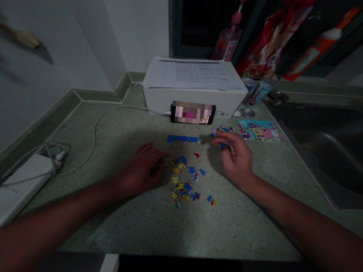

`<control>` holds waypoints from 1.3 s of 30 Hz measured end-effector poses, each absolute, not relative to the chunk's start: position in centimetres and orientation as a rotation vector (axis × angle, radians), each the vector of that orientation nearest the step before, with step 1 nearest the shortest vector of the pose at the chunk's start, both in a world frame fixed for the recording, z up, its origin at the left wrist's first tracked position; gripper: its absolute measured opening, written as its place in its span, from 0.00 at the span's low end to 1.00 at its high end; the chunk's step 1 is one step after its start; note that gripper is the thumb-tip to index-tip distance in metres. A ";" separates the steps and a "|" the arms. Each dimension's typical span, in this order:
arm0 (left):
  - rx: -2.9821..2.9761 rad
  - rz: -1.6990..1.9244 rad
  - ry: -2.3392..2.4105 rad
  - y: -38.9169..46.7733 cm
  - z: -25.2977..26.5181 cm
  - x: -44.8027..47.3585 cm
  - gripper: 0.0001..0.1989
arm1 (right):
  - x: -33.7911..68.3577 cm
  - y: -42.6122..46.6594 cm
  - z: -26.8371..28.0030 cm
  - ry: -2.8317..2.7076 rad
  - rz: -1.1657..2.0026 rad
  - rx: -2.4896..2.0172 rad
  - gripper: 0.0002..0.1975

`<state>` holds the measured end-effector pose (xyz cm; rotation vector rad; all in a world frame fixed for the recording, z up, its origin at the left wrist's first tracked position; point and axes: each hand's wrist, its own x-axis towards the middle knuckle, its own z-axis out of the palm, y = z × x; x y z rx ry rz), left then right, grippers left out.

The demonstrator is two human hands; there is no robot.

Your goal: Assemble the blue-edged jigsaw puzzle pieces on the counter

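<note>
Loose jigsaw puzzle pieces [188,186], mostly blue and yellow, lie scattered on the green speckled counter [118,229]. Above them is a joined blue strip of puzzle [184,139]. My left hand [141,168] rests at the left side of the scatter, fingers loosely bent and index finger reaching toward the pieces; nothing shows in it. On the right, my right hand [236,159] hovers at a second pile of pieces [223,130], partly covering it. Its thumb and fingers are apart, with no piece visible between them. A colourful cartoon picture card [260,130] lies beyond it.
A phone [192,113] with a cable leans on a white box [192,96] topped with papers. A white power strip [14,195] lies left. At right is a metal sink [334,149], with cans [260,92] near it. A pump bottle [228,38] stands behind.
</note>
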<state>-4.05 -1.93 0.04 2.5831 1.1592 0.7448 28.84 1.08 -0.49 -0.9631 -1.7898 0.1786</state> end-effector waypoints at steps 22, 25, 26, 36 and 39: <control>2.537 0.811 1.195 -1.8 0.2 -4.8 0.34 | 28.8 1.2 -0.5 -1.838 0.178 -0.943 0.31; 2.542 0.786 1.183 -1.8 0.0 -4.6 0.29 | 28.8 1.2 -0.5 -1.845 0.157 -0.941 0.30; 2.544 0.774 1.185 -1.8 0.0 -4.5 0.25 | 28.8 1.3 -0.5 -1.845 0.157 -0.947 0.30; 2.551 0.702 1.186 -1.9 0.0 -4.1 0.18 | 28.8 1.2 -0.6 -1.839 0.199 -0.993 0.29; 2.545 0.711 1.190 -1.8 0.0 -4.1 0.18 | 28.8 1.2 -0.5 -1.829 0.229 -1.014 0.29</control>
